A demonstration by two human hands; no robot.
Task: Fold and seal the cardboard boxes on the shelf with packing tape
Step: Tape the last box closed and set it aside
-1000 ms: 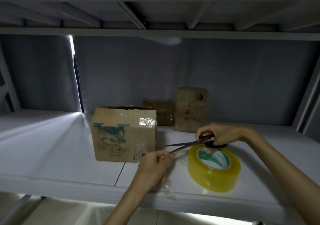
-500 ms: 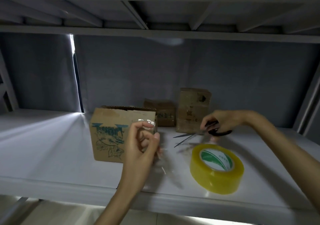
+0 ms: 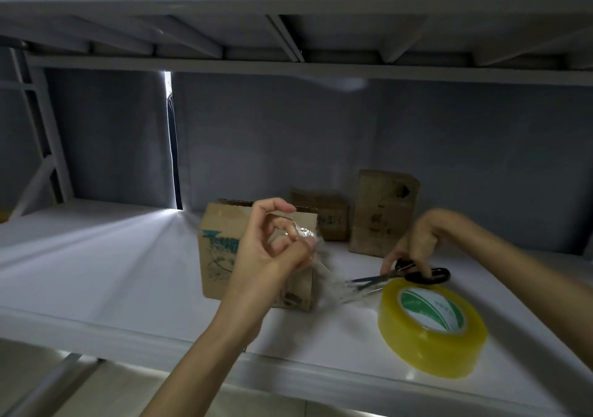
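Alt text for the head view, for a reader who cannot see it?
On a white shelf, the left hand pinches a cut strip of clear tape before a printed cardboard box, while the right hand holds scissors beside a yellow tape roll.

Left hand (image 3: 269,250): raised in front of the body, forearm rising from the lower centre of view, palm turned toward the camera. Fingers curled, fingertips bunched together and pinching a crumpled strip of clear tape (image 3: 308,237). Right hand (image 3: 414,246): forearm entering from the right edge, wrist bent downward, back of hand up. Fingers curled down onto the black handles of the scissors (image 3: 401,277), gripping them low at the surface.
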